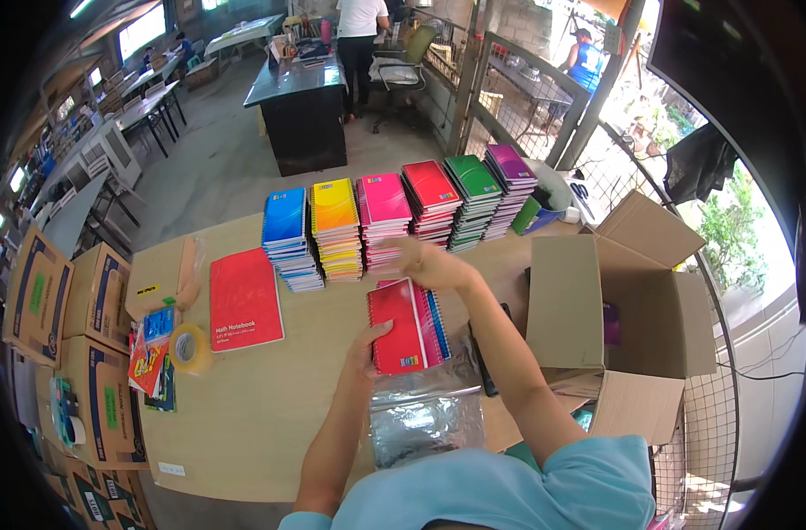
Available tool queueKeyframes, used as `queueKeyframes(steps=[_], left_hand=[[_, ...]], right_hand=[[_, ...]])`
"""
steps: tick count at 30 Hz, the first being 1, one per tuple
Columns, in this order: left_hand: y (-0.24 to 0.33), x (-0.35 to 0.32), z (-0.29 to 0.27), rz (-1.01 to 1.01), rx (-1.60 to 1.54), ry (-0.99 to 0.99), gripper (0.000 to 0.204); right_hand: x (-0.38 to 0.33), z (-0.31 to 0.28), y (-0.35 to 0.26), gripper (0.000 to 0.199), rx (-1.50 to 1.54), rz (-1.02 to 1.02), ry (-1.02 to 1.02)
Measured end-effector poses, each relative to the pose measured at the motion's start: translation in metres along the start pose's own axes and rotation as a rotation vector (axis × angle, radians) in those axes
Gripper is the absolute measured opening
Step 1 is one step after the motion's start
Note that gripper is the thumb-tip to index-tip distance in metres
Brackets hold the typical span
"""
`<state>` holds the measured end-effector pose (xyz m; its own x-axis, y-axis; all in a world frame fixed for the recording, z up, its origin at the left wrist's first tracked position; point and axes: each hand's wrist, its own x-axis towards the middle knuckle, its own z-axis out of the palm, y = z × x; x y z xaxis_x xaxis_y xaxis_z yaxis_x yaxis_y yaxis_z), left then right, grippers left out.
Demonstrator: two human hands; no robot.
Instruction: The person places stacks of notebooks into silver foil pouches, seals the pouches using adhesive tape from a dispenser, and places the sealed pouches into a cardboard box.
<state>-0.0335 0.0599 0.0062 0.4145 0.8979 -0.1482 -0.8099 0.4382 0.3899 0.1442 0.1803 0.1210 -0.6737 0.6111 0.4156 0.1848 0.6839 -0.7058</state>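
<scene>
My left hand (364,352) is closed on a small bundle of spiral notebooks, thumb across the red cover on top. Beneath this red spiral notebook (396,322), a pink one and a blue one (437,322) show along the right side. Just above the bundle, in front of the stacks, is my right hand (431,265); its fingers are blurred, and whether they hold anything is unclear. Stacks of spiral notebooks stand in a row beyond: blue (285,221), yellow (335,208), pink (383,201), red (432,188), green (472,179) and purple (509,168).
Clear plastic bags (428,424) lie close to my body. An open cardboard box (566,300) stands at right, a dark phone-like object (484,358) nearer me. Leftward are a large red notebook (246,300), a tape roll (189,348) and closed cartons (111,397). People work farther back.
</scene>
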Motion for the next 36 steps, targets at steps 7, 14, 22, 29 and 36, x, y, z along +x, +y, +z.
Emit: queueKeyframes(steps=[7, 14, 22, 29, 36], left_hand=[[0.005, 0.004, 0.000, 0.050, 0.071, 0.201, 0.044], [0.015, 0.023, 0.005, 0.229, 0.107, 0.164, 0.044], [0.010, 0.024, 0.005, 0.241, 0.102, 0.134, 0.045], [-0.020, 0.032, 0.013, 0.313, -0.014, 0.083, 0.062], [-0.015, 0.021, 0.030, 0.443, 0.185, 0.096, 0.055]], right_hand=[[0.028, -0.143, 0.139, 0.028, -0.850, 0.911, 0.818], [0.057, -0.169, 0.158, 0.055, -0.654, 1.328, 0.448], [0.060, -0.197, 0.063, 0.051, -0.346, 0.591, 0.300], [0.035, -0.059, -0.025, 0.056, 0.151, 0.652, -0.281], [-0.008, -0.058, 0.026, 0.034, -0.421, 0.337, 0.045]])
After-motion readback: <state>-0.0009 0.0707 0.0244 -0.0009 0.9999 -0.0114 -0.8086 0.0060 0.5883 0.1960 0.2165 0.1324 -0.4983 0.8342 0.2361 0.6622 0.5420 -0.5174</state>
